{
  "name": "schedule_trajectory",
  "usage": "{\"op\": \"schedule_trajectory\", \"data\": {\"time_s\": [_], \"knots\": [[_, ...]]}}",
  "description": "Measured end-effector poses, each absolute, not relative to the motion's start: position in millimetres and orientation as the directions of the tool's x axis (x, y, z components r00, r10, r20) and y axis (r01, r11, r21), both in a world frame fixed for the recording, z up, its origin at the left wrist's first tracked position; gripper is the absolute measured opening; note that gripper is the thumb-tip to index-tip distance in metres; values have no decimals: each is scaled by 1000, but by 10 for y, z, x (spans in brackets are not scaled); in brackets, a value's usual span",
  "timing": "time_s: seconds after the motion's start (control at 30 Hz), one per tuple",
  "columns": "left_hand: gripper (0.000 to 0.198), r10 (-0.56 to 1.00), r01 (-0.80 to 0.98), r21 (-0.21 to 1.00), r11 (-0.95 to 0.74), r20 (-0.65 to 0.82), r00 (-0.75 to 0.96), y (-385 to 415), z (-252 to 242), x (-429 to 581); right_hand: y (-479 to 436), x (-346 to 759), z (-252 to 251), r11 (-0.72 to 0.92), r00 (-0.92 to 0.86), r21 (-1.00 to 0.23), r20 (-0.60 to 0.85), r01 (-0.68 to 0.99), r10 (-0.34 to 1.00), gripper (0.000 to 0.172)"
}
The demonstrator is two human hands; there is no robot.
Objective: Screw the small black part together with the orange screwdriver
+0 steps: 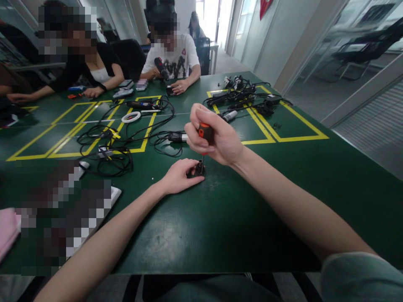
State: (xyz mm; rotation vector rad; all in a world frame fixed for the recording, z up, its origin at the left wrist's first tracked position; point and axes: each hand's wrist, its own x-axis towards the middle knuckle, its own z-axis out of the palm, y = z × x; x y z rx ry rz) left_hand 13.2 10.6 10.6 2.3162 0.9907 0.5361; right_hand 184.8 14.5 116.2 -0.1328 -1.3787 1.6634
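Observation:
My right hand is wrapped round the black and orange handle of a screwdriver, held upright. Its thin shaft points straight down at a small black part with a short raised post, which sits on the green table. From the left, the fingers and thumb of my left hand close round this part and hold it against the tabletop. Whether the screwdriver's tip sits in a screw is too small to tell.
Tangled black cables lie to the left, with a white ring of tape behind them. More cables and plugs are heaped at the back right, within yellow tape lines. Across the table, a person holds a power drill.

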Motion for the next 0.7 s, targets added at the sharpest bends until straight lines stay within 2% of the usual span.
{"op": "schedule_trajectory", "data": {"time_s": [0.1, 0.2, 0.27, 0.37, 0.53, 0.7], "knots": [[24, 752, 527, 626, -574, 148, 643, 110, 98, 126, 165, 1841, 1190, 90, -569, -830, 451, -550, 688, 41], [26, 756, 531, 627, -570, 148, 637, 109, 101, 125, 117, 1863, 1237, 6, -660, -868, 382, -497, 647, 51], [27, 758, 529, 634, -563, 141, 637, 104, 110, 127, 64, 1874, 1249, -23, -688, -870, 372, -492, 623, 51], [25, 759, 528, 640, -558, 136, 637, 100, 122, 133, 17, 1868, 1226, 24, -647, -848, 422, -529, 635, 43], [23, 757, 529, 633, -565, 142, 638, 108, 116, 142, 76, 1855, 1176, 143, -563, -829, 483, -541, 671, 49], [26, 751, 531, 623, -574, 143, 645, 117, 89, 161, 92, 1878, 1220, 144, -569, -871, 423, -469, 706, 53]]}}
